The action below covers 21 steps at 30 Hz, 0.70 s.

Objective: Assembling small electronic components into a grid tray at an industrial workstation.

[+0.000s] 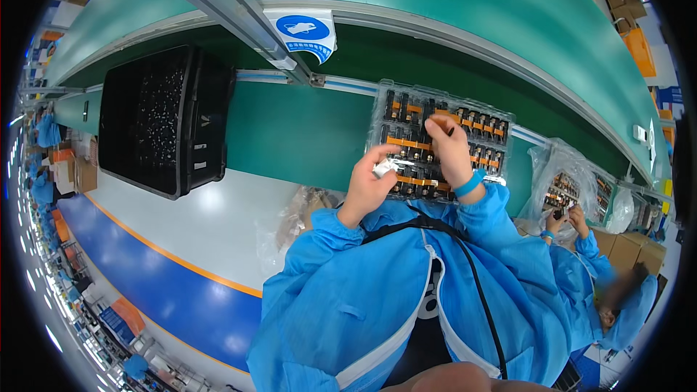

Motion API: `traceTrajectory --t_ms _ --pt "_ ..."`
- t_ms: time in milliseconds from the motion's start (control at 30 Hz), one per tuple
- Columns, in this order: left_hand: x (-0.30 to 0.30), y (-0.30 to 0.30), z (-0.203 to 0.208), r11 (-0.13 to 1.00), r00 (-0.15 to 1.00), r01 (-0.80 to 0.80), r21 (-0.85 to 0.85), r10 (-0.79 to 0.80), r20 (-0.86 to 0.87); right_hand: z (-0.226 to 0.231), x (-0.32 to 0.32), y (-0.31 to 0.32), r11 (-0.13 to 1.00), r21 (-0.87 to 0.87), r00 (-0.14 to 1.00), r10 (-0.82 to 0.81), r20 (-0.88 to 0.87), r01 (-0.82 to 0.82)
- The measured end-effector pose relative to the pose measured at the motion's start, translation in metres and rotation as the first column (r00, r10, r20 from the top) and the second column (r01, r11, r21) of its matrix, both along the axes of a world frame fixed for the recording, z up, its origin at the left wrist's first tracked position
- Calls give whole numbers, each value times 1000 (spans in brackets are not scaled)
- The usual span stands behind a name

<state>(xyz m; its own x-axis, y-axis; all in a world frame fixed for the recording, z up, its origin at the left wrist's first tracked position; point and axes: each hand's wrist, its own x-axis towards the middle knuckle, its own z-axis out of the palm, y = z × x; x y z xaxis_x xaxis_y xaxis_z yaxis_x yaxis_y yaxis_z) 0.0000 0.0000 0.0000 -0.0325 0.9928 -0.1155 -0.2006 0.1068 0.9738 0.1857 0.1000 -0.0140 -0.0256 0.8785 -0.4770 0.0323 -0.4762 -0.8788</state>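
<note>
A clear plastic tray [444,91] lies on the green bench in front of me, with rows of small black parts with orange strips [408,142] in its pockets. My left hand [368,185] is at the tray's left side, its fingers curled around small white pieces [385,168] whose exact kind I cannot make out. Over the middle of the tray, my right hand [451,154] reaches down with fingertips pressed together beside a black part in the upper rows. Whatever those fingertips grip is hidden. A blue band [470,184] circles my right wrist.
A deep black bin [209,131] with small white bits inside stands to the left. A metal post [218,11] slants above the bench, by a blue-and-white sign [305,29]. Crumpled clear plastic [294,218] lies below the bench edge. At right, a co-worker's hands [570,222] work at another tray.
</note>
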Motion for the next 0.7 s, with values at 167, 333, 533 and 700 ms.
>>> traceTrajectory --t_ms 167,333,533,700 --pt "-12 -7 -8 985 996 49 -164 -36 83 -14 -7 32 908 267 856 160 491 -323" --pt "-5 -5 -20 995 998 -59 75 61 -18 -8 -14 43 876 242 722 158 673 -418" --pt "-8 -10 -19 996 995 20 -84 -12 96 -6 -12 48 850 235 662 165 731 -471" --pt "-7 -13 -18 996 996 6 -89 2 92 -1 -13 42 780 340 595 52 802 -526"
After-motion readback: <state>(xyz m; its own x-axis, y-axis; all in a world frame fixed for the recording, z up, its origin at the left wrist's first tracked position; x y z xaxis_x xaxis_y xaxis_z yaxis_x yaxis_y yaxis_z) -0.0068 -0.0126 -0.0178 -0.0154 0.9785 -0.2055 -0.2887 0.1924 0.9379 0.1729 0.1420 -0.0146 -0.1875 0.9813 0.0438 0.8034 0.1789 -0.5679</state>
